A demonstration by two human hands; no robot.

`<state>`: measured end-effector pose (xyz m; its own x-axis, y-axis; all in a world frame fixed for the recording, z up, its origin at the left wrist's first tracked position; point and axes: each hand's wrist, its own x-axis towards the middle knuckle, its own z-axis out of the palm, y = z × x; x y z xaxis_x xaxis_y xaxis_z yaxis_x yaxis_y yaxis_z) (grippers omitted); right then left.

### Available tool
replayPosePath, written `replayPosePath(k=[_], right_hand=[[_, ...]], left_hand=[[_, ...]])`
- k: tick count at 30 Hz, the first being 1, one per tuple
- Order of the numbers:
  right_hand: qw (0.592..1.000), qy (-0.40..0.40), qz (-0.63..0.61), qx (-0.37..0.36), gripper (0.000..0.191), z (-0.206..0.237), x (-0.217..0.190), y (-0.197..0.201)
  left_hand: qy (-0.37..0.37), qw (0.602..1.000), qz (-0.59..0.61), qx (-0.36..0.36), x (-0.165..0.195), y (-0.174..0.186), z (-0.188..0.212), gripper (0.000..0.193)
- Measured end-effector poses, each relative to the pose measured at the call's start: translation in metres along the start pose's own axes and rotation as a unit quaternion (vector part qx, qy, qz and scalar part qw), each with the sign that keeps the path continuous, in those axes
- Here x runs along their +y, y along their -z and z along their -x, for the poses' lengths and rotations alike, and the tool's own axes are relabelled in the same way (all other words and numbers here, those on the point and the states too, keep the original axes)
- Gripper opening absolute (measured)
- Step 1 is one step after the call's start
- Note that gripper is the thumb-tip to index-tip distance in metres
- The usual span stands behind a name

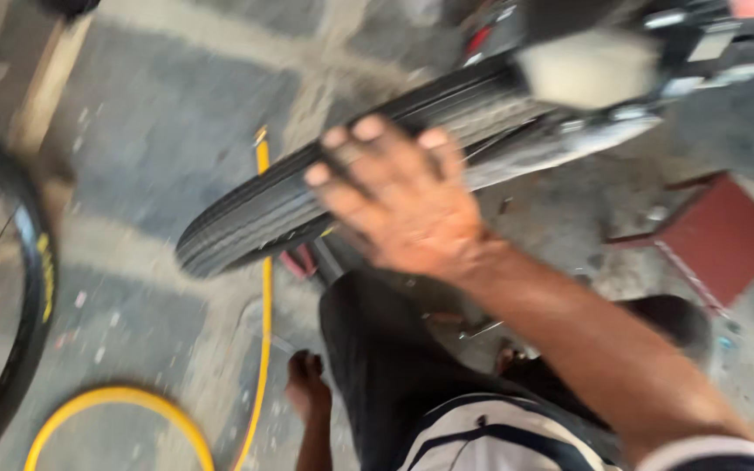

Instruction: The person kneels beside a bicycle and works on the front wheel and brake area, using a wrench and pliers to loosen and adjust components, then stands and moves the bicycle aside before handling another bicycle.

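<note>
Tyre (255,214), black and ribbed, is running on a slant from lower left up to upper right across the middle of the view, with its low end hanging over the floor. Right hand (403,205) is reaching out over it from the lower right, back of the hand up, fingers (342,153) spreading apart and lying flat against the tread, not clamping anything. The picture is blurring here, so I cannot tell how firmly the palm is pressing. Forearm is stretching back toward the lower right corner, ending in a striped sleeve (709,453).

Left hand is not showing anywhere.

Just under the hand, a knee (368,340) in dark cloth is bending forward, and below it a bare foot (307,388) is resting on the floor. A striped shirt edge (490,436) is sitting at the bottom.

Beyond the tyre's upper end, blurred metal bike parts (604,78) are crowding the top right; details cannot be made out.

A thin yellow hose (264,349) is passing behind the tyre and dropping down the floor, joining a yellow arc (119,401) curving along the bottom left. Further left, a second wheel (32,305) with thin spokes is standing at the frame edge. To the right, well apart from the hand, a red stool (717,235) is standing on the grey concrete floor (159,113).
</note>
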<state>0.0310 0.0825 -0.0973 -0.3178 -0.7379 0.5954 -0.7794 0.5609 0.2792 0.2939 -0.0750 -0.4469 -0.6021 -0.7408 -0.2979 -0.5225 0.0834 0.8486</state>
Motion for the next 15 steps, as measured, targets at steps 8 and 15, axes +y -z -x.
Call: replayPosePath(k=[8,15], right_hand=[[0.923,-0.129,-0.362,0.019,0.097,0.017,-0.029,0.059],[0.653,-0.521,-0.549,0.033,0.03,0.1,-0.047,0.065]], left_hand=[[-0.453,0.891,0.033,0.003,0.216,0.001,0.017,0.017],[-0.566,0.803,-0.102,-0.156,0.318,-0.024,0.062,0.021]])
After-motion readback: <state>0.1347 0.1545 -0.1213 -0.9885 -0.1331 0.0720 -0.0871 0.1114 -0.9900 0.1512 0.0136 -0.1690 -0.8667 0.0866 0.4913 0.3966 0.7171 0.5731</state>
